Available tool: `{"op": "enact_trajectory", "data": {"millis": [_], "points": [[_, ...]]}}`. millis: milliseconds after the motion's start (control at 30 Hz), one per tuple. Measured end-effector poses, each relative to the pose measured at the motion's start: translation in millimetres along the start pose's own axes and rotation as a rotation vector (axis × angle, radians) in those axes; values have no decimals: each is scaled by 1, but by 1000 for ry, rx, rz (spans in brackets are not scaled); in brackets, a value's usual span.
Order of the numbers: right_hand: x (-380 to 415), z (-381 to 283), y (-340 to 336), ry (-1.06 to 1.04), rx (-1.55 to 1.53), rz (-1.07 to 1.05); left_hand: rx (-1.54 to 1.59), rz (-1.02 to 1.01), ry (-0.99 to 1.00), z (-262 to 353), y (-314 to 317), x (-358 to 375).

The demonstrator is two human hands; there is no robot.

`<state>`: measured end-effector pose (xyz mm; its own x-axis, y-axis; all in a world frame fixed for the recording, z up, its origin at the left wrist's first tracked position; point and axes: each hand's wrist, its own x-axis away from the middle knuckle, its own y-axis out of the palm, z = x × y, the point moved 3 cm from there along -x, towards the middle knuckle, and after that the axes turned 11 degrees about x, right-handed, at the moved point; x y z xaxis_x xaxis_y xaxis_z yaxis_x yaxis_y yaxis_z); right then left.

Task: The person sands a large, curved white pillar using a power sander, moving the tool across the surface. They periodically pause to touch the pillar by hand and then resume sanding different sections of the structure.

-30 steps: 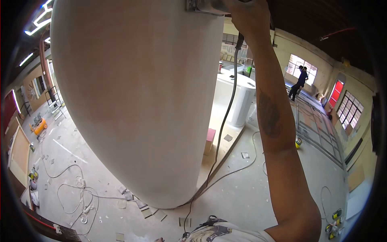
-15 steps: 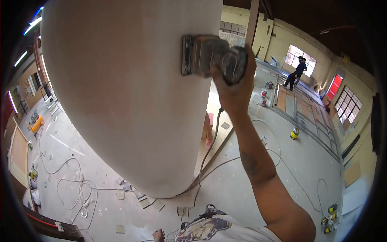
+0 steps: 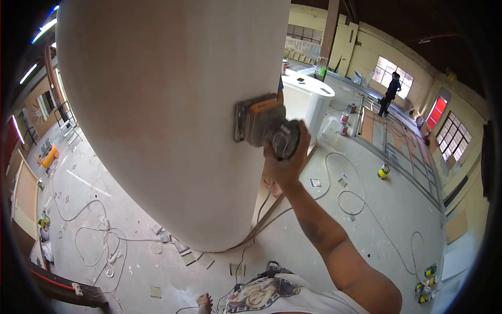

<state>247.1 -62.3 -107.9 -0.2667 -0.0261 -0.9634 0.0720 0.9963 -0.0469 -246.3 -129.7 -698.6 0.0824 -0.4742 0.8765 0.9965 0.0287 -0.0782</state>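
Note:
A tall, rounded white column (image 3: 167, 104) fills the left and middle of the head view. My right hand (image 3: 285, 159) grips an orange and grey electric sander (image 3: 261, 123), whose flat pad presses against the column's right side at mid height. The sander's cord (image 3: 261, 209) hangs down to the floor. My left hand (image 3: 204, 302) shows only in part at the bottom edge, low beside my body, fingers curled; whether it holds anything cannot be made out.
Cables (image 3: 99, 235) and small scrap pieces lie on the dusty concrete floor. A white rounded counter (image 3: 308, 99) stands behind the column. A yellow can (image 3: 384, 171) sits by floor frames. A person in dark clothes (image 3: 389, 94) stands far right near windows.
My right hand has drawn the sander down the column's right side, from the top of the view to mid height, and my arm has lowered with it.

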Motion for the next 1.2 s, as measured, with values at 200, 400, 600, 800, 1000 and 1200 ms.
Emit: {"op": "enact_trajectory", "data": {"millis": [200,400,600,800,1000,1200], "points": [[-138,-33,-3,-134,-28,135,-13,-54,-22,1,0,-4],[-267,-87,-4,-226,-405,28,19,-21,-15,7,10,4],[-247,-95,-20,-165,-314,56,-6,-33,18,12,17,13],[-121,-35,-4,-148,-38,149,-22,-5,7,0,2,21],[9,4,-2,-72,1,28,-21,49,-18,-5,-17,28],[39,17,-1,-74,-16,2,-13,39,28,3,-17,24]]}}
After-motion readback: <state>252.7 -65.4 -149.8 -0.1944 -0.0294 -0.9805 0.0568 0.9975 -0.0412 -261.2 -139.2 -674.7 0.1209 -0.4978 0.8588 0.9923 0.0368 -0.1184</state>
